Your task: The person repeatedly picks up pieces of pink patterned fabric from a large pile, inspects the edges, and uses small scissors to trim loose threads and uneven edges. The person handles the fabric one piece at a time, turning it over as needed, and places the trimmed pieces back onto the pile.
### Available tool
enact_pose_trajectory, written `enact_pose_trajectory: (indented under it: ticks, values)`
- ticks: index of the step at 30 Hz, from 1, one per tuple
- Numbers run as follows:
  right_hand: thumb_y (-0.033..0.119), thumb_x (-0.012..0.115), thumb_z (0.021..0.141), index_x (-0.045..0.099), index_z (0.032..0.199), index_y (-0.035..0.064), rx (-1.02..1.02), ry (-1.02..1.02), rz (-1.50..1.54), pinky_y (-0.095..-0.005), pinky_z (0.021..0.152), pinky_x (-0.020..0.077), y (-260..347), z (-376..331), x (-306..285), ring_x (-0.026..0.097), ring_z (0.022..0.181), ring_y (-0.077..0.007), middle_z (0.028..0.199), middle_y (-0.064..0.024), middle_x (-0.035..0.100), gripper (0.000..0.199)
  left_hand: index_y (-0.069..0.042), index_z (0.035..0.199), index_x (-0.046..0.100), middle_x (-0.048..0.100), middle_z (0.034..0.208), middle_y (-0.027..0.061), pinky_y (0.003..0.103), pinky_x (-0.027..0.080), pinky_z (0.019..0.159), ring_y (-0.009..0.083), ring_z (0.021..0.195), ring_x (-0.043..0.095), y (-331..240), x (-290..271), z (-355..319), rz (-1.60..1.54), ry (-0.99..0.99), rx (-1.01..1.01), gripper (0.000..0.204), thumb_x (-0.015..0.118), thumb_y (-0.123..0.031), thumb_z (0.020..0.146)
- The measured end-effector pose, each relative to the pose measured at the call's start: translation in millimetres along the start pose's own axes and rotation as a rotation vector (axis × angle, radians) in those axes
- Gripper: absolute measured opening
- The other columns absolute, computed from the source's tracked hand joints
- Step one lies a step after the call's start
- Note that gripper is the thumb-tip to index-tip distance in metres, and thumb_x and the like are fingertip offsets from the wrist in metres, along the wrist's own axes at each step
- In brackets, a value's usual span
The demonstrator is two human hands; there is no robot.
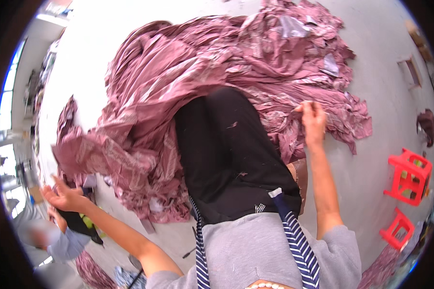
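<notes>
A big heap of dusty-pink patterned fabric [178,62] spreads in front of me and over my black-trousered legs. Stretched out to the left, my left hand [66,196] has its fingers apart and holds nothing, just below a hanging corner of the cloth. My right hand [314,120] is raised over the right side of the heap, thumb and fingertips pinched together. Whatever lies between those fingertips is too small to make out. Pale grey patches [294,27] show among the folds at the far right.
At lower left a person in a light blue sleeve [70,244] sits close by, a hand [58,219] near mine. Red plastic stools [409,177] stand on the grey floor [371,58] at right. More pink cloth [94,272] lies at lower left.
</notes>
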State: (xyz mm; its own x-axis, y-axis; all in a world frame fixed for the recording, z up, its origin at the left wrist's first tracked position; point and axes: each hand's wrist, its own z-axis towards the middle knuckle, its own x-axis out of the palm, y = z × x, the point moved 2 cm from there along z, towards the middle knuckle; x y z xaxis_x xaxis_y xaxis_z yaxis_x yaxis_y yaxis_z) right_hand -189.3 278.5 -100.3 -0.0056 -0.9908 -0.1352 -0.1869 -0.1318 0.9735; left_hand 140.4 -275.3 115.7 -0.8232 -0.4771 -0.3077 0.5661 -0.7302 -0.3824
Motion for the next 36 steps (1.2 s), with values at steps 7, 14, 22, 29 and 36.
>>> enact_pose_trajectory:
  ticks: [7,14,22,29,36]
  values:
    - [0.037,0.055,0.096,0.060,0.069,0.0024,0.119,0.081,-0.189,-0.0293,0.059,0.0464,-144.9,30.6,2.9,0.059,0.057,-0.0123,0.063,-0.0073,0.065,0.044,-0.018,0.141,0.043,0.041,0.143,0.0178,0.055,0.023,0.109,0.0352,0.134,0.037,-153.7,126.5,-187.7,0.044,0.993,0.645,0.083,0.077,-0.017,0.065]
    - [0.026,0.066,0.087,0.060,0.076,0.0002,-0.035,0.004,-0.374,-0.0320,0.061,0.0485,-155.8,83.6,17.2,0.065,0.064,-0.0168,0.067,-0.0105,0.065,0.029,-0.010,0.131,0.052,0.060,0.114,0.0178,0.042,0.047,0.083,0.0357,0.105,0.058,-99.4,177.3,-201.2,0.015,1.207,0.556,0.061,0.066,-0.003,0.071]
    - [0.016,0.076,0.073,0.055,0.115,0.0066,-0.189,-0.042,-0.795,-0.0401,0.079,0.0509,-130.8,193.6,68.9,0.063,0.096,-0.0318,0.110,-0.0117,0.061,0.048,-0.004,0.113,0.060,0.064,0.080,0.0233,0.049,0.046,0.064,0.0429,0.075,0.062,17.4,149.1,-211.4,0.222,1.055,0.245,0.034,0.062,-0.016,0.082]
    - [0.016,0.060,0.084,0.056,0.115,0.0086,-0.177,0.297,-1.329,-0.0450,0.081,0.0545,-156.3,231.4,91.2,0.062,0.097,-0.0372,0.119,-0.0187,0.050,0.032,-0.002,0.105,0.062,0.064,0.076,0.0251,0.045,0.047,0.058,0.0372,0.067,0.064,48.7,184.5,-262.1,0.215,1.056,0.058,0.022,0.047,-0.002,0.088]
    - [0.004,0.056,0.085,0.057,0.088,0.0031,-0.010,0.138,-0.162,-0.0252,0.047,0.0359,-113.7,233.3,14.6,0.045,0.053,-0.0063,0.061,0.0009,0.052,0.003,-0.003,0.116,0.061,0.062,0.081,0.0282,0.045,0.047,0.061,0.0392,0.070,0.064,50.0,188.4,-265.8,0.244,1.067,0.057,0.036,0.042,0.004,0.086]
